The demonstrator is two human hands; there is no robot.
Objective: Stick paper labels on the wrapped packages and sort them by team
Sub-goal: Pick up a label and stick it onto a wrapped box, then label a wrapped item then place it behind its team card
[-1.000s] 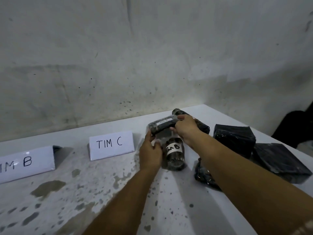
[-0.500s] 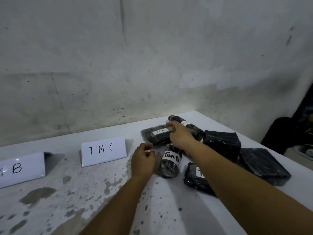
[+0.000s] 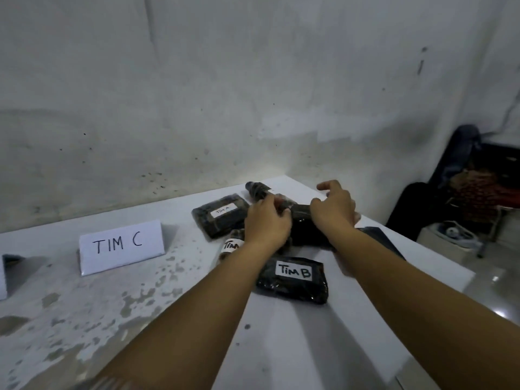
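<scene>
Stained white table (image 3: 118,311), grey wall (image 3: 197,94)

You work on a white table (image 3: 323,347) with worn, grey-speckled paint on its left part. Behind it stands a stained grey wall (image 3: 253,94). Beyond the table's right edge: a dark chair (image 3: 461,164) holding reddish cloth (image 3: 478,190) (details unclear).

We seem to be in a bare back room used for packing. A stained white table (image 3: 84,319) meets a scuffed plaster wall (image 3: 197,94) at twelve o'clock, and clutter (image 3: 475,190) crowds the tiled floor (image 3: 495,271) at three o'clock.
</scene>
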